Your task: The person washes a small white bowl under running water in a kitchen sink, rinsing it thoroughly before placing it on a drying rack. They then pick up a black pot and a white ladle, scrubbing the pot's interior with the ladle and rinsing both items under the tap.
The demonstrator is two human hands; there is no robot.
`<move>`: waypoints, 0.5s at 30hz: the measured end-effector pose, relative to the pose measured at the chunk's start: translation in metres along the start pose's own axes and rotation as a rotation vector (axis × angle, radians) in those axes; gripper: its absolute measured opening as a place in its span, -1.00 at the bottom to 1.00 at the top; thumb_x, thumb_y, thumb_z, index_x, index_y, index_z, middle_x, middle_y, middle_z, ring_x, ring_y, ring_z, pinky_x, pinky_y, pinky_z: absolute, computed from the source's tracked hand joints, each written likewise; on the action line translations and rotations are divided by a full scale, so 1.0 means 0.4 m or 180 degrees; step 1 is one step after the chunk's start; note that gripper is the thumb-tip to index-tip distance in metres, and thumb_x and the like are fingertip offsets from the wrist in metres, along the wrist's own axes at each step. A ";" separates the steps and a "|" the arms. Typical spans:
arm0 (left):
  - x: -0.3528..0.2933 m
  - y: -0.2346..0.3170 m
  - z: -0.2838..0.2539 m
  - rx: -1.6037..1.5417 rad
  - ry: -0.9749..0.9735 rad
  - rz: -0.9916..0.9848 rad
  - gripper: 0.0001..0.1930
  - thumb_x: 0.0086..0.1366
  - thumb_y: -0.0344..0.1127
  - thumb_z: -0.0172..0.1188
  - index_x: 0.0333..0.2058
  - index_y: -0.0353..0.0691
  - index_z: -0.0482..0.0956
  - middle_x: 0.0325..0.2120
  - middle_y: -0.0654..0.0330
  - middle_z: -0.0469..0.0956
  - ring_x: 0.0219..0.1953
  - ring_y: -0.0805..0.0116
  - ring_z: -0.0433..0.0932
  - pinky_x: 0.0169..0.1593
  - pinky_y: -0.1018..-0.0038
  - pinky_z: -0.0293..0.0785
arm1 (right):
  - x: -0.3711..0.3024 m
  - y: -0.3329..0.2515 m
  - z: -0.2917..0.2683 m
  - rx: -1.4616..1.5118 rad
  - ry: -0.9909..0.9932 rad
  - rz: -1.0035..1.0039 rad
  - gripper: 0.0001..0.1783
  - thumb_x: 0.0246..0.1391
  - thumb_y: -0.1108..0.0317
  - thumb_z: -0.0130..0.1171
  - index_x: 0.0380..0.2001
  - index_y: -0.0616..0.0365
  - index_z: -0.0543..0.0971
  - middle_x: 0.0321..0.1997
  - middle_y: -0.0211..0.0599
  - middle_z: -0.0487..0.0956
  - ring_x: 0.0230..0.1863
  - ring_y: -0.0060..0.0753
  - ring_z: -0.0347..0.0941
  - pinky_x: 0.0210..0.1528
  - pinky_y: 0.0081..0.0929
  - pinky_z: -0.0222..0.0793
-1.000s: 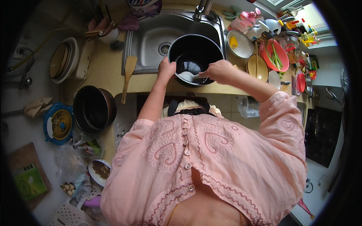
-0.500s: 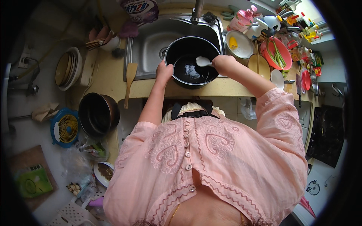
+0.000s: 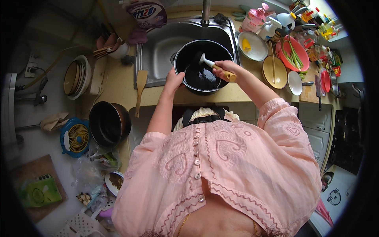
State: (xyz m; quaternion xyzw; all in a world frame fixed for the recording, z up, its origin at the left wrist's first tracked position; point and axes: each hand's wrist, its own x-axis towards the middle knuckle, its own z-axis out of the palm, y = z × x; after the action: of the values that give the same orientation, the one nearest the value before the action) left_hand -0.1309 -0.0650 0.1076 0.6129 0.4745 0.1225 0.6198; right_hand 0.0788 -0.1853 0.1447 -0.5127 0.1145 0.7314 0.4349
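Note:
A deep black pot with a pale rim rests across the sink's front edge, its inside wet and shiny at the bottom. My left hand is closed on the pot's left side, thumb over the rim. In my right hand, above the right part of the pot, is a dish brush with a wooden handle and white neck. Its head points left and down into the pot; the bristles are hard to make out against the dark wall.
Behind the pot lies the steel sink with a faucet. A wooden spatula lies on the left counter, near a second dark pot. To the right stand a white plate, a yellow bowl, a pink basin and a knife.
My right hand has turned, so the brush handle now points right toward me and its head sits farther left inside the pot. My left hand still grips the rim. The whole view has shifted slightly.

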 end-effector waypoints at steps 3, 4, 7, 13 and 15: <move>-0.011 0.009 -0.002 -0.0034 -0.0113 0.0077 -0.60 -0.08 -0.42 0.03 -0.16 -0.30 0.43 -0.45 0.10 0.53 -0.52 0.31 0.54 -0.56 0.41 0.51 | 0.016 0.030 0.058 -0.0172 -0.0336 0.0198 -0.72 0.22 0.20 -0.15 -0.28 0.23 0.35 -0.59 -0.45 0.32 -0.72 -0.78 0.19 -0.81 -0.85 0.13; -0.011 0.011 -0.004 -0.0073 -0.0139 0.0154 -0.59 -0.08 -0.42 0.04 -0.16 -0.30 0.43 -0.44 0.10 0.53 -0.52 0.31 0.54 -0.53 0.41 0.52 | 0.003 0.063 0.073 -0.1378 -0.0273 -0.0369 -0.69 0.21 0.21 -0.13 -0.13 0.23 0.35 -0.58 -0.43 0.34 -0.71 -0.74 0.22 -0.77 -0.79 0.18; 0.026 -0.059 -0.024 0.0157 0.0048 0.0233 -0.58 -0.10 -0.41 0.07 -0.15 -0.30 0.43 -0.42 0.08 0.54 -0.47 0.30 0.55 -0.46 0.41 0.52 | -0.056 0.060 0.095 -0.3265 -0.0344 -0.0515 -0.49 0.19 0.23 -0.07 0.19 0.07 0.21 -0.57 -0.36 0.41 -0.68 -0.64 0.29 -0.70 -0.67 0.27; 0.038 -0.078 -0.018 0.0204 -0.0150 0.0446 -0.55 -0.11 -0.39 0.12 -0.14 -0.33 0.42 -0.36 0.08 0.55 -0.41 0.33 0.55 -0.38 0.45 0.49 | 0.069 0.014 -0.001 0.1014 -0.0713 0.0370 -0.80 0.14 0.28 -0.03 -0.24 0.16 0.40 -0.58 -0.33 0.42 -0.71 -0.71 0.26 -0.72 -0.72 0.26; 0.007 -0.054 -0.022 0.0124 -0.0266 0.0386 -0.53 -0.10 -0.38 0.13 -0.11 -0.32 0.40 -0.36 0.12 0.54 -0.41 0.36 0.54 -0.42 0.46 0.51 | 0.041 0.025 0.017 -0.0150 -0.0651 -0.0100 -0.67 0.14 0.27 -0.04 -0.07 0.21 0.38 -0.58 -0.33 0.42 -0.70 -0.67 0.29 -0.71 -0.70 0.27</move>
State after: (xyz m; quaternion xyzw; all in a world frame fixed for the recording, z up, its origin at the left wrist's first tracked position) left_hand -0.1452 -0.0622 0.0892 0.6571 0.4125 0.1249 0.6185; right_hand 0.0652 -0.1787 0.1310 -0.4472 0.0443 0.7755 0.4435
